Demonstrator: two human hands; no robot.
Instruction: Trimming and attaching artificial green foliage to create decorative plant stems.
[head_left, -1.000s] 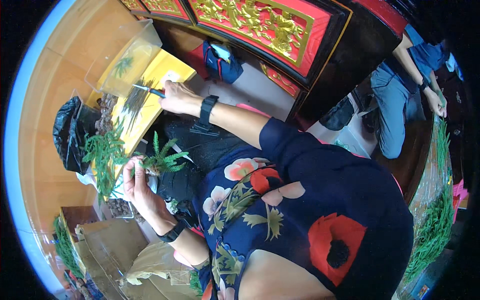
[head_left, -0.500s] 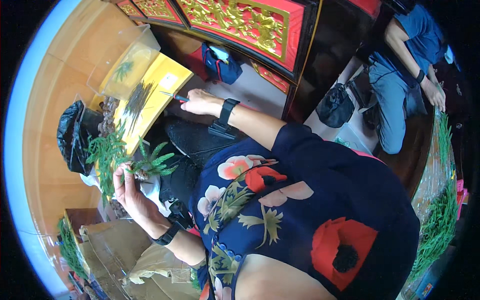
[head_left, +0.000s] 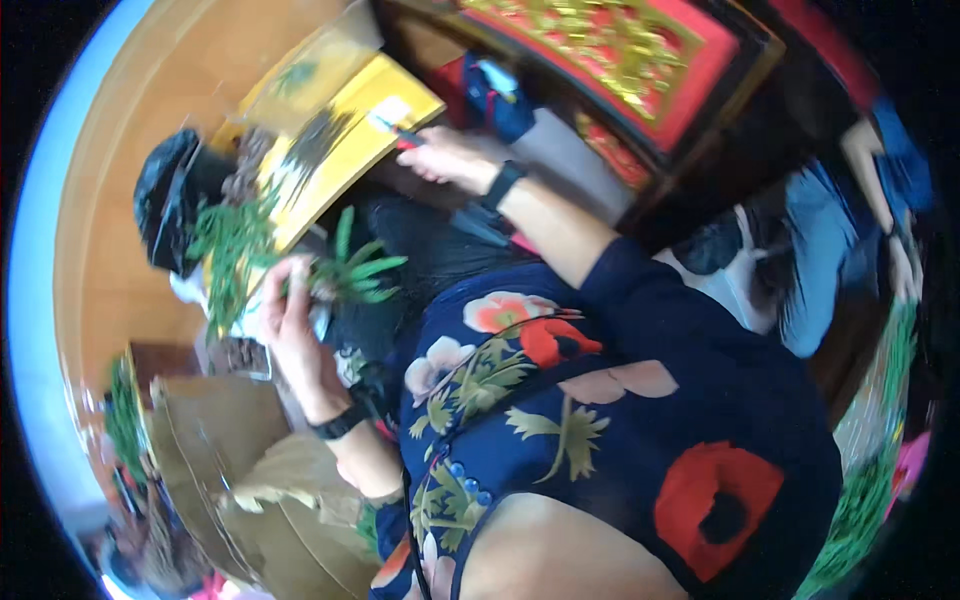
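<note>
My left hand (head_left: 292, 310) is closed on the base of a green artificial fir sprig (head_left: 358, 268), its needled fronds fanning out to the right over my dark lap. Something brownish sits at the sprig's base, too blurred to name. My right hand (head_left: 450, 160) grips a small hand tool (head_left: 404, 137) with red and dark handles and a thin metal tip; motion blur hides its exact kind. The tool's tip is over the far end of a yellow board (head_left: 345, 170). A bundle of thin dark wires (head_left: 315, 145) lies on that board.
A clear plastic bin (head_left: 310, 60) is behind the wires. Brown pine cones (head_left: 245, 165), loose greenery (head_left: 232, 240) and a black plastic bag (head_left: 165, 205) are at left. A torn cardboard box (head_left: 225, 430) is nearby. Another person (head_left: 825, 240) works with green foliage at right.
The whole view has shifted, with the scene lying further right and the upper part higher. My left hand keeps the sprig, which has turned somewhat; my right hand keeps the tool.
</note>
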